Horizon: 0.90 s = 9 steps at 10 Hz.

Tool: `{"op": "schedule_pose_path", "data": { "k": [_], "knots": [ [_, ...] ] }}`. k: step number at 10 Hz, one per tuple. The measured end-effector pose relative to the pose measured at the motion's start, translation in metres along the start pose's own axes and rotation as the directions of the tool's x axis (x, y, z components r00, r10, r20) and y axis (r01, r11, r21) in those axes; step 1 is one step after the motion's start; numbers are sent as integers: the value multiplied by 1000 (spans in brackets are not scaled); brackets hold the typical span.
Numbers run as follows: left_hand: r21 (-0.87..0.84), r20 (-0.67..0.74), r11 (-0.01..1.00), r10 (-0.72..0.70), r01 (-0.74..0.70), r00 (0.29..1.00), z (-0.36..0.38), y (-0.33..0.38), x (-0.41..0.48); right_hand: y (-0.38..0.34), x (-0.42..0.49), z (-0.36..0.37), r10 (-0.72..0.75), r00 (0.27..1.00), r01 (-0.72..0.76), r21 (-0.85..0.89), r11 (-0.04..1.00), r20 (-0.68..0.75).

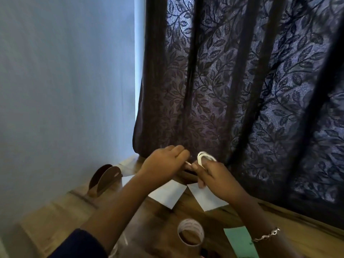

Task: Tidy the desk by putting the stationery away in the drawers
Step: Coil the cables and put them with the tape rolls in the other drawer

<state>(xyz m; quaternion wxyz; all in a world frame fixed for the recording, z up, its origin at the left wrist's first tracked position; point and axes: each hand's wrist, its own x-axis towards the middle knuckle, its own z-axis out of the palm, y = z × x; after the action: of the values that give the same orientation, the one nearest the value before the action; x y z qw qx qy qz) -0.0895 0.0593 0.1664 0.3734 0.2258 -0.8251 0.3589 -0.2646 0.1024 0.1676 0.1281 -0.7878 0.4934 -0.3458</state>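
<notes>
Holding: the cable, a white coil, is up in the air between the two grips, above the far part of the desk and in front of the curtain.
Left grip: knuckles up, fingers curled in, pinching a short white end of the cable that sticks out toward the right grip.
Right grip: fingers curled round the coil, whose loops stand up above them; the fingertips are blurred, so I cannot tell how the thumb lies.
Gap: the two grips are just beside each other, nearly touching.
Papers: two white sheets lie flat on the desk below the grips, one under the left forearm, the other under the right grip, their near corners just apart.
Tape: a roll sits near the bottom edge of the view, between the forearms, its hole turned toward the camera.
Green slip: lies flat to the right of the tape, partly under the right forearm.
Stand: brown, with two rounded upright plates, at the left of the desk near the pale wall.
Bracelet: silver, on the right wrist.
Sleeve: dark, on the left arm.
</notes>
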Motion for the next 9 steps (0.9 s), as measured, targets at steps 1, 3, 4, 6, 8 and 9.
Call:
{"op": "schedule_pose_path", "data": {
  "k": [1,3,4,6,8,9],
  "knots": [
    [-60,67,998,-2,6,998,-1,2,-4,-6,-12,-7,71,935,-240,472,848,347],
    [-226,162,928,-263,295,951,8,19,-19,-5,-22,17,-268,958,-134,986,-99,103],
    [-255,197,909,-285,330,938,11,37,-30,-14,-19,16,13,999,45,955,-292,-43],
    [-209,222,938,-231,277,947,4,39,-28,-20,-17,24,265,922,117,857,501,-281],
    [-302,233,950,-9,81,972,-9,-5,-25,-10,-17,38,178,980,-164,133,977,-95],
    [-369,237,928,42,50,971,-10,-17,-26,-34,-17,37,204,967,-243,323,915,151]
  ]
}}
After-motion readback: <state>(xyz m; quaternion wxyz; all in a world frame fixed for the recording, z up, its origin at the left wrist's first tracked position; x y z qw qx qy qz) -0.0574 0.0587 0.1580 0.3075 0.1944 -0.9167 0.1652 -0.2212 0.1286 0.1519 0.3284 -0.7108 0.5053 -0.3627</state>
